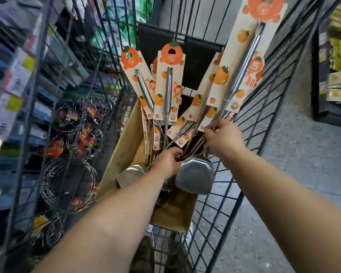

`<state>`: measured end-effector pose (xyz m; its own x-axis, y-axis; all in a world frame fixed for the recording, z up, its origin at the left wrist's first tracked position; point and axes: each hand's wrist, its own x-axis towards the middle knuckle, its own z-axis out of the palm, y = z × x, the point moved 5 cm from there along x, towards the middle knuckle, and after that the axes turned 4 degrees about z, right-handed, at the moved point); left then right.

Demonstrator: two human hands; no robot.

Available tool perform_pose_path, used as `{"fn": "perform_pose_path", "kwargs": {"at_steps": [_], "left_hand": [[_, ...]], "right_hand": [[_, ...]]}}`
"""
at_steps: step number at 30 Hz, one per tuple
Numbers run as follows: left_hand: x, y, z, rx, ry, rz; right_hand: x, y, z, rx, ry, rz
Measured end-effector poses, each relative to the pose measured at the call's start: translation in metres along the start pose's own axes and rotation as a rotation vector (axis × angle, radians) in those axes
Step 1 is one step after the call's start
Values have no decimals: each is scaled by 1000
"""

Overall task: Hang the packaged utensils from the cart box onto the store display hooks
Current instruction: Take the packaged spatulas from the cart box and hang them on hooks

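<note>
A cardboard box (124, 146) stands in a black wire cart (250, 154) and holds several steel utensils on cream cards printed with oranges. Two carded utensils (168, 89) stand upright at the box's back. My right hand (222, 138) is shut on the shaft of a long steel spatula (244, 62), whose card reaches up to the top right and whose blade (195, 176) hangs low over the box. My left hand (167, 162) reaches into the box and grips the shafts of the utensils beside that blade. No display hooks are clearly visible.
Left of the cart, blurred shelves hold wire baskets (69, 182) with red tags and packaged goods (18, 75). Grey floor (303, 154) lies to the right, with a dark shelf unit (335, 75) of yellow packages at the far right.
</note>
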<state>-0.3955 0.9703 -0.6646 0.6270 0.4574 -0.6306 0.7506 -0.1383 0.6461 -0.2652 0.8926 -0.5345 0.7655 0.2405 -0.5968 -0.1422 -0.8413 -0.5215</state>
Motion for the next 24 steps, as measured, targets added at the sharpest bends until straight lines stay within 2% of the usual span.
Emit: {"fn": "perform_pose_path", "kwargs": {"at_steps": [3,7,12,20,24], "left_hand": [[11,8,3,142,-73,-3],[22,28,7,399,-152,122],[31,33,9,379,-177,117],[10,26,-18,187,-180,191],[-2,29,-36,157,-127,187]], "right_hand": [[0,2,-1,-43,5,-6],[2,7,5,-45,-44,44],[1,9,11,-42,-104,66],[-14,12,6,70,-95,88],[-26,13,8,81,-90,105]]}}
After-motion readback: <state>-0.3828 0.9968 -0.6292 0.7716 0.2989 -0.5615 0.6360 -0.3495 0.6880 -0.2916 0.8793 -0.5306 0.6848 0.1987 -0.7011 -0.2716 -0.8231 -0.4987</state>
